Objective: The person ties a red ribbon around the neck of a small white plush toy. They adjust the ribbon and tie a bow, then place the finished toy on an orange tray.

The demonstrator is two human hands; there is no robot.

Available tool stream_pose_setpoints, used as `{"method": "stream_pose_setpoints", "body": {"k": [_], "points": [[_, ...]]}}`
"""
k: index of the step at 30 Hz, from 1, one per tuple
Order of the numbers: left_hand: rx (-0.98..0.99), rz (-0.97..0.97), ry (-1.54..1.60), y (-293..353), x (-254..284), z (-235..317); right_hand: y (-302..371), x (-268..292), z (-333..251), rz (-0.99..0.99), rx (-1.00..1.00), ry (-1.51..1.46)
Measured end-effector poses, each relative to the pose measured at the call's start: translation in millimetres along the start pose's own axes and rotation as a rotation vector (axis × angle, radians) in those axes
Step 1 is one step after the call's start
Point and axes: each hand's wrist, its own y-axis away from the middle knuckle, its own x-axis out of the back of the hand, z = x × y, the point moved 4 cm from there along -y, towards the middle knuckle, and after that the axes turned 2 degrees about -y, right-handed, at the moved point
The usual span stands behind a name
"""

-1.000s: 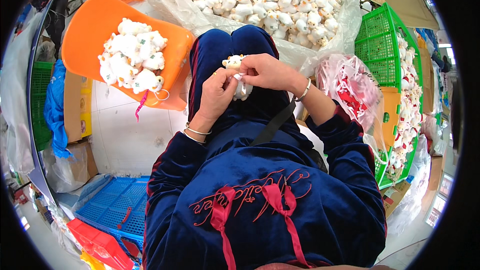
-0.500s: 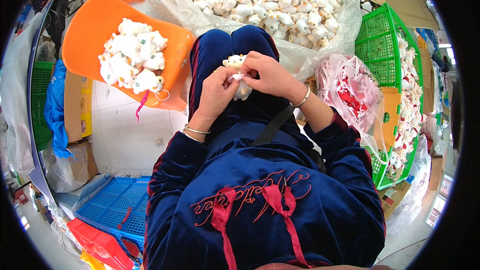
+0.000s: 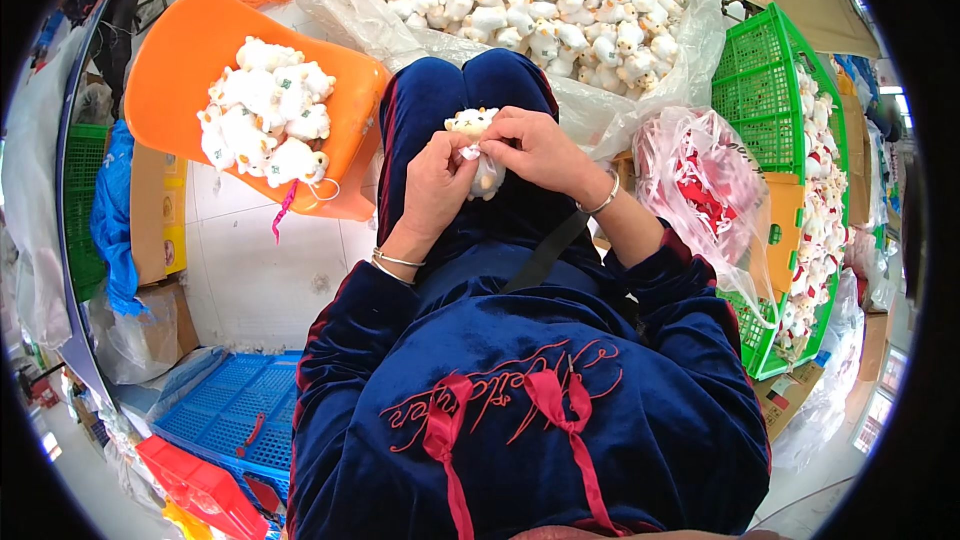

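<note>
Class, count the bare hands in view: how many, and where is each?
2: the left hand at the left of a small white plush toy, the right hand at its right.

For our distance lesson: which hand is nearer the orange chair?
Left. The left hand is at the white plush toy, to the right of the orange chair; the right hand, also at the toy, lies farther right.
</note>
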Motion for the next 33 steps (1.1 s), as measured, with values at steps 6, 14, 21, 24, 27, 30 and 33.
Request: {"method": "stream_pose_setpoints", "body": {"k": [6, 14, 21, 24, 27, 30, 33], "points": [[0.011, -0.016, -0.012, 0.4, 0.1, 1.5, 0.8, -3.7, 9.6, 0.024, -0.094, -0.122], [0.009, -0.041, -0.005, 1.6, 1.0, 0.2, -2.7, 0.7, 7.8, -0.034, 0.111, 0.044], [0.179, -0.08, -0.013, 5.1, 13.4, 12.2, 0.1, 32.8, 20.0, 0.258, -0.069, 0.111], [0.257, -0.1, 0.022, 7.1, 19.0, 7.1, 1.6, 19.3, 15.8, 0.244, -0.111, -0.169], [0.313, -0.128, 0.021, 7.5, 23.5, 5.2, 0.2, 12.3, 5.3, 0.102, -0.284, -0.606], [0.352, -0.187, -0.005, 4.7, 28.0, 9.1, 0.0, -0.4, 13.4, 0.044, -0.344, -0.825], [0.361, -0.25, -0.078, 2.0, 33.0, 14.0, -0.5, -11.7, 22.4, 0.073, -0.17, -0.577]]}}
